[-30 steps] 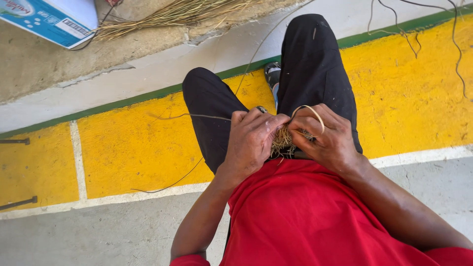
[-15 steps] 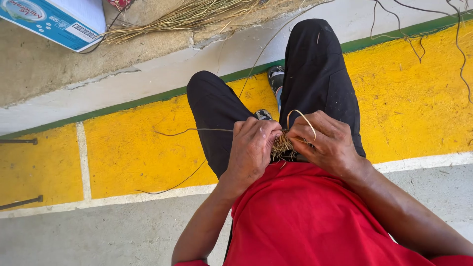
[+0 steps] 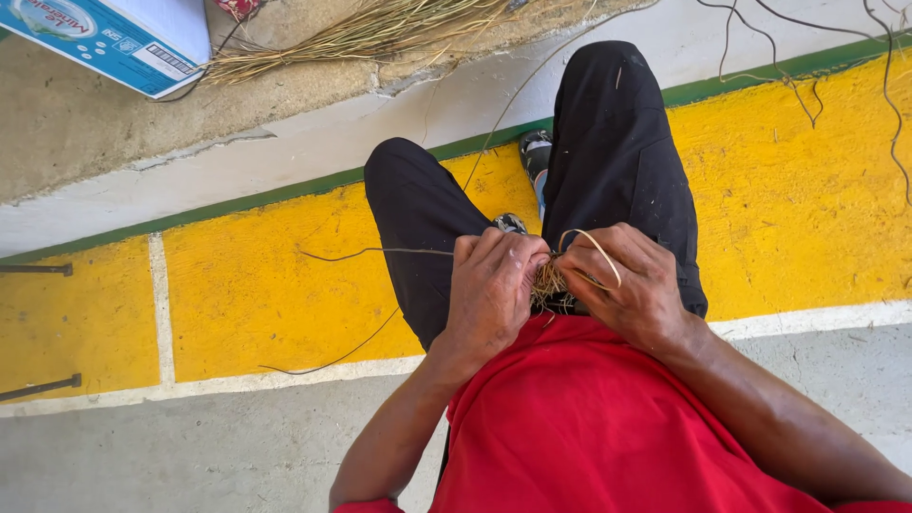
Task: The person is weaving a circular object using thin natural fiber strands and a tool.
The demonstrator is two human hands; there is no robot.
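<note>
My left hand (image 3: 489,290) and my right hand (image 3: 632,285) meet over my lap, both closed on a small bundle of dry straw fibres (image 3: 548,280) between them. A pale strand (image 3: 597,249) loops over my right hand's fingers. Another long thin strand (image 3: 375,253) runs left from my left hand across the yellow surface. My black-trousered legs (image 3: 608,142) stretch away from me, and a red shirt (image 3: 589,427) covers my body below the hands.
A pile of dry straw (image 3: 370,33) lies on the concrete at the top. A blue and white cardboard box (image 3: 114,38) sits at the top left. Yellow painted slabs (image 3: 247,285) with white joints and a green stripe (image 3: 285,193) run under my legs.
The view has shifted slightly. My hands stay together on the fibre bundle, with the loop over my right hand's fingers a little lower.
</note>
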